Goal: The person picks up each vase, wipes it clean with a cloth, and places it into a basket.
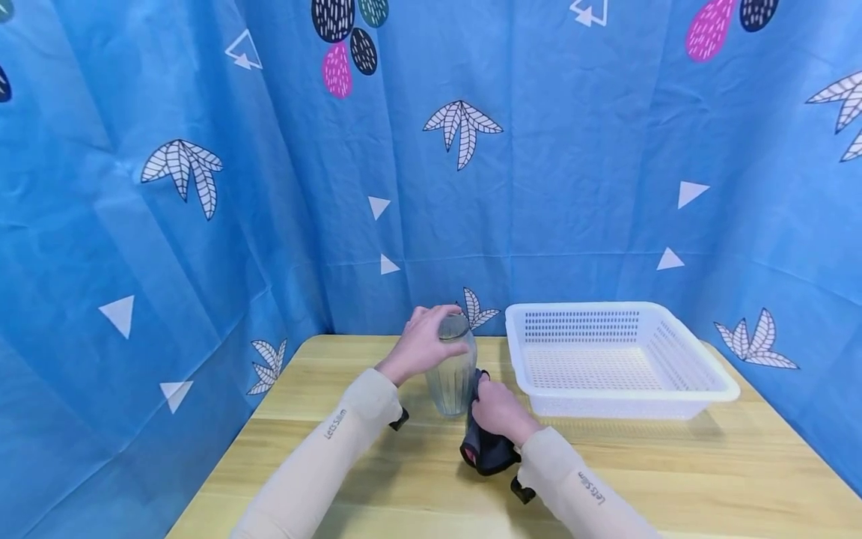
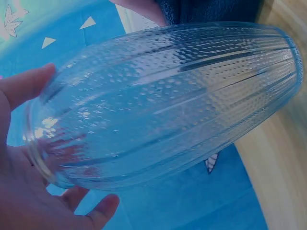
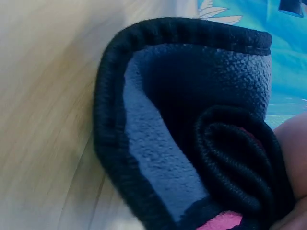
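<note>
A clear ribbed glass vase [image 1: 450,382] stands near the back of the table, its dimpled wall filling much of the left wrist view. My left hand [image 1: 426,343] holds it round the top, thumb on one side and fingers on the other. In my right hand [image 1: 500,408] is a folded dark grey cloth [image 1: 494,449] with black edging, gripped close beside the vase's right side. The right wrist view shows the cloth's fuzzy grey face [image 3: 158,158], its rolled fold and a patch of pink [image 3: 221,221].
Right of the hands, a white perforated plastic basket [image 1: 626,400] sits on the wooden table [image 1: 741,479]. A blue patterned curtain [image 1: 572,209] hangs behind the table and along both sides.
</note>
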### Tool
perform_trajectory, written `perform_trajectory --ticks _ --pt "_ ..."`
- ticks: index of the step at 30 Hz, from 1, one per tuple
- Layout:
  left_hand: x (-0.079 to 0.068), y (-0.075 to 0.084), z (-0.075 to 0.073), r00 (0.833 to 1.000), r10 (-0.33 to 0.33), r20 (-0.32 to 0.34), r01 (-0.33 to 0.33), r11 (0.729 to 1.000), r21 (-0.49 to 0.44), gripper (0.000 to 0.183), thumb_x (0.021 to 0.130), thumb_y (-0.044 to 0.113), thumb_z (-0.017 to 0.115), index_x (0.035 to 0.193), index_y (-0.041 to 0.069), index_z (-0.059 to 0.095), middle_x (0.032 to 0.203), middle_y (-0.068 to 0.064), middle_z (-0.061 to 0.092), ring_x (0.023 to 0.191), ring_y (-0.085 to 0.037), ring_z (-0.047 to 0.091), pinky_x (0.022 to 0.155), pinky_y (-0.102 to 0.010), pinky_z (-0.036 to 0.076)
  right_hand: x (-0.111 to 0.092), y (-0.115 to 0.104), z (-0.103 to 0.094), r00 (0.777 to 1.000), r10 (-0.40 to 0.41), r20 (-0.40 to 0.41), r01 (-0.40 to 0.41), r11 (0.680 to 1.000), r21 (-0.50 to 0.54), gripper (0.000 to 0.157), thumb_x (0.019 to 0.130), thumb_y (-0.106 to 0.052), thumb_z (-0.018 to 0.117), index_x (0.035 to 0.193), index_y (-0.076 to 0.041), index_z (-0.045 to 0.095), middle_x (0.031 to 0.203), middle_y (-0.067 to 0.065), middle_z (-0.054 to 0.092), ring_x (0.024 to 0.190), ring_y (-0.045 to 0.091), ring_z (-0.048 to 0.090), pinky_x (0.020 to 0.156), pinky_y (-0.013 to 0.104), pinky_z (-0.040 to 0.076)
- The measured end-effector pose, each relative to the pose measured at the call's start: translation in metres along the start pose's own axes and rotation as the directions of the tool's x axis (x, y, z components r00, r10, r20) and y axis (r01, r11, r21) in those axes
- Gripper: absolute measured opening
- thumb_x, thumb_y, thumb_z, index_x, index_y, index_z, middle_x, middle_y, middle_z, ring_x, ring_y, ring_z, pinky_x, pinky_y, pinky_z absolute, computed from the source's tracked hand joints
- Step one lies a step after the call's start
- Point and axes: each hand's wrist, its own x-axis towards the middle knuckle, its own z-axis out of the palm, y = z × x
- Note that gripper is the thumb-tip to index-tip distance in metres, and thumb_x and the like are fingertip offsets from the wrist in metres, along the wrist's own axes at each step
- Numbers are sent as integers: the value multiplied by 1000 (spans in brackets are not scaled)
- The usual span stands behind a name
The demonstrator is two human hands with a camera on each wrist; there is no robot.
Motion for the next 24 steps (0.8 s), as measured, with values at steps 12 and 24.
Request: perform_trajectory --ticks 12,24 --pt "-5 5 -7 998 11 67 -13 1000 27 65 87 35 78 145 28 51 142 -4 50 130 -27 44 106 -51 41 -17 -18 -36 991 -2 -134 20 991 135 63 99 -10 51 153 11 28 107 27 67 58 22 51 56 32 41" --pt "-1 6 -8 989 85 119 -74 993 -90 74 81 14 72 150 23 47 147 -8 45 135 -30 40 106 -54 40 -16 -38 -59 917 -143 -374 152 988 -3 64 97 -7 55 153 9 30 146 31 47 133 43 50 106 53 45"
